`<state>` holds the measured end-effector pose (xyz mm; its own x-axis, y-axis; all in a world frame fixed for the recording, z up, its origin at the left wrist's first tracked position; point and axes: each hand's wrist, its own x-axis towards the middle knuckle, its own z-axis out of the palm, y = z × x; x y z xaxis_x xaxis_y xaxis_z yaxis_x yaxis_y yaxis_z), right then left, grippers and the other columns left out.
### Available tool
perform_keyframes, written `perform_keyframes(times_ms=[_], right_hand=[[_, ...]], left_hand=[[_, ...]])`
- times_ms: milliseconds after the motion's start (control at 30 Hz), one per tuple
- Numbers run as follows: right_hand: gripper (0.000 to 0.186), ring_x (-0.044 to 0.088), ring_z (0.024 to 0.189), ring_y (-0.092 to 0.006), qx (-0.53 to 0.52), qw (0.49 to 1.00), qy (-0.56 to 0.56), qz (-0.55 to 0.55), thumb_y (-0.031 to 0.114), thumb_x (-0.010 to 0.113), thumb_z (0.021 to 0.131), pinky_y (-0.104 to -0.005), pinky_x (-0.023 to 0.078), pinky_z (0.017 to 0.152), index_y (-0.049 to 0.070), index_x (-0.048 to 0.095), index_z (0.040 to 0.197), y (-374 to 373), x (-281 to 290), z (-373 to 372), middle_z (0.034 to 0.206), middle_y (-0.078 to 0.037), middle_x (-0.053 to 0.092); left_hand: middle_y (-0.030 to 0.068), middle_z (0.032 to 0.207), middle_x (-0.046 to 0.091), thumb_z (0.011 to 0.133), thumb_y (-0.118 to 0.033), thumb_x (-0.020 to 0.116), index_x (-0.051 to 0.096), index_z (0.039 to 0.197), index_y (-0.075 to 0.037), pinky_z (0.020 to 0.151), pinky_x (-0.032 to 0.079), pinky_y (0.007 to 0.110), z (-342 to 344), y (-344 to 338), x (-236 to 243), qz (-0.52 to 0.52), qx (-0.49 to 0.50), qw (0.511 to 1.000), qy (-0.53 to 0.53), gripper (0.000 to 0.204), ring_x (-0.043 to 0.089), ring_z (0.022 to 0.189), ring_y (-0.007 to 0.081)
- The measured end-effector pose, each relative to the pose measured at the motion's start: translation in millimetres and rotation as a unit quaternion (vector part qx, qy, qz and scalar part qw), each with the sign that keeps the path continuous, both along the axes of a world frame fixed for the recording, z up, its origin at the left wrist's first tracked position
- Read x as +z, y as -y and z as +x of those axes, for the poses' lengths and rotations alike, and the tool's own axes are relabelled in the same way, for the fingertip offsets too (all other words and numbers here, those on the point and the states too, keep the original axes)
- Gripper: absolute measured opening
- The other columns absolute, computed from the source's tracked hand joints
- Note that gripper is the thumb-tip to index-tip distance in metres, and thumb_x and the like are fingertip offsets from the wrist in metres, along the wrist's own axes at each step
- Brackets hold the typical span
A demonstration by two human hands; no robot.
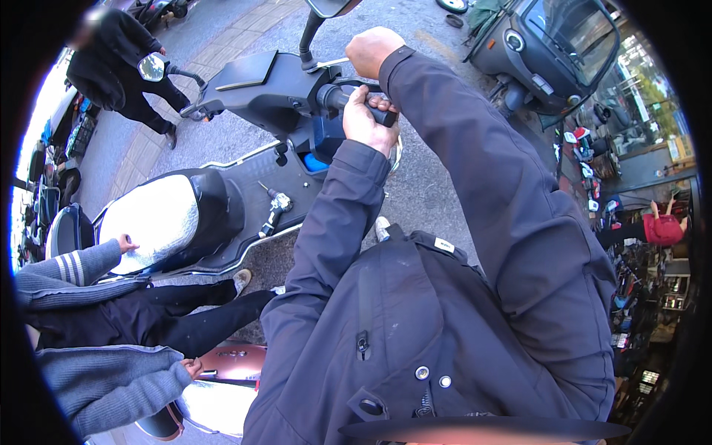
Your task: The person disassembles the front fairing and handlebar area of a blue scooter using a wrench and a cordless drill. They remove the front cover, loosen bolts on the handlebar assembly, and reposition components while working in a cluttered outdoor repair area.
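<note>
My left hand [368, 122] is wrapped round the black handlebar grip [383, 116] of a dark electric scooter [259, 100]. Just beyond it, my right hand [376, 52] is closed on one end of a slim metal wrench [333, 64]. The wrench's other end lies at the foot of the mirror stem [308, 46], though its exact fit there is too small to make out. At the top edge the mirror [331, 6] is partly cut off. A power drill [277, 213] lies on the scooter's footboard [256, 185].
A silvery cover [152, 222] lies over the scooter's seat. Beside it, a person in a grey knitted sleeve [67, 272] touches that cover. Another person in black [119, 67] stands beyond the scooter. A dark three-wheeled vehicle [545, 52] is parked at the far right.
</note>
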<state>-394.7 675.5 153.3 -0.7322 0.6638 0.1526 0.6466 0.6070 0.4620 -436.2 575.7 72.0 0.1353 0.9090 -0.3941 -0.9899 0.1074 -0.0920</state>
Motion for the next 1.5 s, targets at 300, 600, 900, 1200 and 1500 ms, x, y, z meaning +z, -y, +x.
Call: perform_keyframes(times_ms=[300,600,900,1200,1500], right_hand=[[0.02,0.076,0.096,-0.0281,-0.037,0.998,0.027,-0.049,0.014,0.064,0.092,-0.0383,0.061,0.085,0.011,0.081,0.101,1,7,-3,0.103,-0.012,0.078],[0.019,0.076,0.094,-0.0287,-0.018,0.999,0.01,-0.048,0.013,0.064,0.091,-0.0384,0.061,0.082,0.01,0.081,0.099,-3,4,1,0.102,-0.012,0.078],[0.022,0.074,0.091,-0.0371,-0.015,0.986,-0.087,-0.143,0.014,0.069,0.079,-0.0418,0.059,0.083,0.002,0.079,0.094,11,7,-2,0.095,-0.021,0.075],[0.034,0.073,0.084,-0.0358,-0.002,0.97,-0.177,-0.165,0.034,0.068,0.087,-0.0428,0.059,0.081,0.002,0.077,0.091,24,14,2,0.089,-0.021,0.074],[0.043,0.072,0.077,-0.0345,0.026,0.973,-0.179,-0.141,0.045,0.066,0.096,-0.0433,0.058,0.073,0.003,0.076,0.095,18,5,7,0.08,-0.017,0.072]], left_hand=[[-0.002,0.063,0.043,0.104,-0.021,0.054,0.046,0.086,-0.014,0.061,0.042,0.033,3,0,-2,-0.003,0.021,0.999,-0.038,0.021,0.044,0.055,0.0132],[-0.002,0.061,0.042,0.102,-0.021,0.055,0.045,0.082,-0.013,0.06,0.041,0.033,4,0,3,-0.018,0.021,0.999,-0.044,0.024,0.043,0.053,0.0132],[-0.0057,0.059,0.042,0.104,-0.023,0.054,0.048,0.08,-0.015,0.056,0.042,0.026,2,5,15,-0.038,0.028,0.996,-0.078,0.026,0.043,0.052,0.0082],[0.0005,0.06,0.044,0.104,-0.023,0.049,0.048,0.082,-0.013,0.059,0.044,0.038,3,-3,-4,-0.009,0.016,0.999,-0.049,0.024,0.045,0.053,0.018],[0.0048,0.065,0.049,0.102,-0.022,0.057,0.05,0.089,-0.012,0.063,0.049,0.042,2,4,-1,-0.033,0.006,0.997,-0.064,0.018,0.051,0.059,0.0212]])
